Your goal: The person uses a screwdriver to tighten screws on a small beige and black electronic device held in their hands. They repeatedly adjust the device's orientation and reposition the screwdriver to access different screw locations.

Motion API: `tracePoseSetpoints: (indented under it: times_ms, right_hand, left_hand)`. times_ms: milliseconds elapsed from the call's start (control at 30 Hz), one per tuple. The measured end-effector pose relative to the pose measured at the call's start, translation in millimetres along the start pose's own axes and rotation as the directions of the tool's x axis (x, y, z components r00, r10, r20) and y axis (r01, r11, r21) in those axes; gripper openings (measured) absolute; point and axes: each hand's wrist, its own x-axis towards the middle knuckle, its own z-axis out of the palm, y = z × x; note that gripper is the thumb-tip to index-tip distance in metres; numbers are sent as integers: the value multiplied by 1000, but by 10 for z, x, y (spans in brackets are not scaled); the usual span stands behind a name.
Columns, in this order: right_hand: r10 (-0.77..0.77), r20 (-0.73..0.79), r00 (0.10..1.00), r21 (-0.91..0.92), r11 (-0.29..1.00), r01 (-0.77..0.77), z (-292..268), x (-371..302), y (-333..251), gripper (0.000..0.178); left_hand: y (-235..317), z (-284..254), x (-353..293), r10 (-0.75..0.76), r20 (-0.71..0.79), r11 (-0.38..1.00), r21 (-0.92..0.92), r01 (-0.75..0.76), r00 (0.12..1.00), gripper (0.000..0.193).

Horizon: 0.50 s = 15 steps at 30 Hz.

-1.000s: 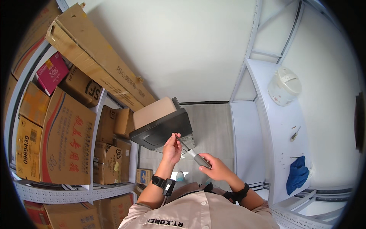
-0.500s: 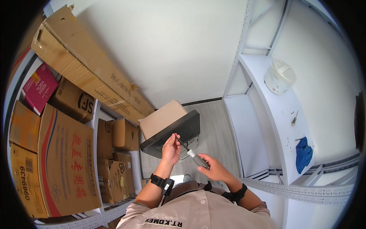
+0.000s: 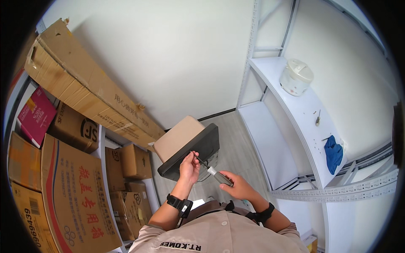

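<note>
The grey handle of a screwdriver (image 3: 221, 177) is gripped by the right hand (image 3: 237, 184), its fingers and thumb closed around the rear part. The far end of the dark shaft is pinched between the thumb and fingertips of the left hand (image 3: 188, 169); the very tip is covered by them. The screwdriver is held slanting, in front of the near edge of a black slab (image 3: 201, 145), which is taken as the landmark; whether the slab is touched by the tip or by the left hand cannot be told. A black band (image 3: 180, 204) is worn on the left wrist, and another (image 3: 263, 213) on the right.

A beige block (image 3: 179, 135) is seen on the far side of the slab, against it or joined to it. Grey floor (image 3: 234, 139) is shown to the right of the slab. Farther right, well apart from it, a white shelf board (image 3: 306, 105) is occupied by a pale lidded pot (image 3: 297, 78), a small tool (image 3: 317, 121) and a crumpled blue cloth (image 3: 333, 155).

Left of the slab, a small brown carton (image 3: 137, 162) is placed near it, with a large striped carton (image 3: 78, 194) and a pink box (image 3: 37, 114) farther off. Beyond its far left side, a long carton (image 3: 93, 86) is set aslant.
</note>
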Motion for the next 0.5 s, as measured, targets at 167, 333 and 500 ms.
tracePoseSetpoints:
  times_ms: [167,333,500]
  right_hand:
    - [6,-2,1000,-12,1000,-6,16,0,-70,48]
    - [10,1,1000,-9,1000,-10,33,13,-67,48]
    - [-22,-38,999,15,1000,23,73,29,-45,48]
  left_hand:
    - [30,-29,6,9,15,1000,7,-9,1000,14]
    - [60,-26,9,-7,26,1000,4,7,1000,14]
    - [73,-21,1,-16,23,1000,-13,16,1000,14]
